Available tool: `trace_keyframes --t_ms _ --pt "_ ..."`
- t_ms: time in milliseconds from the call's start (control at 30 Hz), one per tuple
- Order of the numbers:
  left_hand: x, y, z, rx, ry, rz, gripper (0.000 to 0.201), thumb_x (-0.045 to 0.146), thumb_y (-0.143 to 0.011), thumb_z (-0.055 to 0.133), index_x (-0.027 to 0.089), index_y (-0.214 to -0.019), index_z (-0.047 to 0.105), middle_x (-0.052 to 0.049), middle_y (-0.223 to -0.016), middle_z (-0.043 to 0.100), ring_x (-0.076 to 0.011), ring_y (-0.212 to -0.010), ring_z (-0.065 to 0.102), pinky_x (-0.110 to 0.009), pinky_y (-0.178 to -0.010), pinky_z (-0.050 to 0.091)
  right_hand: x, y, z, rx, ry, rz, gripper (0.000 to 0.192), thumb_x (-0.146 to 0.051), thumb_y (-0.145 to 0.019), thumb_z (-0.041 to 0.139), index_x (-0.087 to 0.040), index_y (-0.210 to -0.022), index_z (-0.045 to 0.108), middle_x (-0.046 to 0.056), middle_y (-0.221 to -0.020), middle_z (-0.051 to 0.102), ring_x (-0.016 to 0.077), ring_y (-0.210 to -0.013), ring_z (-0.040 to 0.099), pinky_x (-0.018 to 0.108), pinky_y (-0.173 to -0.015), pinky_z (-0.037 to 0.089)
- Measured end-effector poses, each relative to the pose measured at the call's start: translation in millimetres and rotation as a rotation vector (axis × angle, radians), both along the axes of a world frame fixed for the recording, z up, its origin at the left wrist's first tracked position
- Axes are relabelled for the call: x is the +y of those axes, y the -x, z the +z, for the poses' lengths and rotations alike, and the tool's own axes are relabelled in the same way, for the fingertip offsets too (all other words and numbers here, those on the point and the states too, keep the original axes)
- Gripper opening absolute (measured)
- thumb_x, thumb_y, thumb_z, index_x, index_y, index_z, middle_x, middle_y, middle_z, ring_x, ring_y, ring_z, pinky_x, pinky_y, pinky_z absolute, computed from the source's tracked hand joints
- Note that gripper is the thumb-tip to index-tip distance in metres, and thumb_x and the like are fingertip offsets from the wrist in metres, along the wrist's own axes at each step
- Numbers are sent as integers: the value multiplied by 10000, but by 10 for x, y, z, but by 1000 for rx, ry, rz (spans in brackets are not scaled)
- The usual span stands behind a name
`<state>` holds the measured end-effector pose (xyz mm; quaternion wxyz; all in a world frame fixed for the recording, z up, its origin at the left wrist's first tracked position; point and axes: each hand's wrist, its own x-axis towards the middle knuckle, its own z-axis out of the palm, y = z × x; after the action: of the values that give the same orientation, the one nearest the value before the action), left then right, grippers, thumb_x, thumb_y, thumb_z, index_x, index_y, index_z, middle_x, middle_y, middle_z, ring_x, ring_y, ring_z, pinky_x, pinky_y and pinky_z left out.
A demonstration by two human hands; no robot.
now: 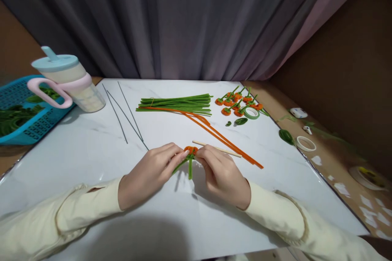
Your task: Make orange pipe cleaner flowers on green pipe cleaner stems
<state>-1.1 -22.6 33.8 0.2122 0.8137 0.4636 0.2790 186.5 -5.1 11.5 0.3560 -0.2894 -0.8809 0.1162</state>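
Between both hands, above the front of the white table, is a small orange pipe-cleaner pumpkin (191, 150) with green pipe-cleaner ends (190, 169) hanging below it. My left hand (153, 172) pinches its left side, thumb and forefinger closed. On its right side my right hand (221, 174) is closed too, fingertips pressed on the piece. Just behind the right hand lies a thin wooden stick (216, 148). Loose orange pipe cleaners (226, 138) slant across the table beyond it, touching a bundle of green pipe cleaners (177, 102).
Finished-looking orange pumpkins (227, 111) cluster at the back right beside a green tape roll (251, 113). Thin dark wires (122, 110) lie at left. A tumbler (72, 79) stands near a blue basket (30, 124). A white tape roll (306, 144) and paper scraps (341, 189) are right.
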Motion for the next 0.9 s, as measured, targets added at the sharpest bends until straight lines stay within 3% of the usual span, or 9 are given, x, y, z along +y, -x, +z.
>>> trace_keyframes --t_ms 300,467,633,900 --pt "1 -99 -10 -68 107 84 104 231 -918 415 184 -875 497 16 -803 573 -110 -687 538 -219 -635 406 2 30 -58 -33 -49 -48 202 -1 -762 370 -161 -842 464 81 -760 565 184 -707 523 297 -620 450" --pt "28 -92 -20 -121 161 121 122 262 -932 370 190 -871 446 34 -716 533 -100 -601 504 -212 -568 384 26 29 -79 -45 -110 -64 224 11 -751 362 -160 -851 465 78 -745 553 186 -699 519 289 -600 440" --pt "46 -76 -16 -27 80 34 274 244 -955 287 191 -711 398 39 -650 469 -101 -577 472 -222 -572 360 33 26 -66 -23 -142 -81 231 7 -763 347 -162 -859 472 67 -726 529 181 -667 499 282 -573 417" --pt "14 -108 -109 150 -12 2 192 231 -961 269 190 -819 392 32 -685 483 -112 -529 494 -248 -510 352 34 36 -47 11 -117 -65 219 6 -764 348 -173 -820 459 48 -695 496 169 -638 474 269 -560 397"
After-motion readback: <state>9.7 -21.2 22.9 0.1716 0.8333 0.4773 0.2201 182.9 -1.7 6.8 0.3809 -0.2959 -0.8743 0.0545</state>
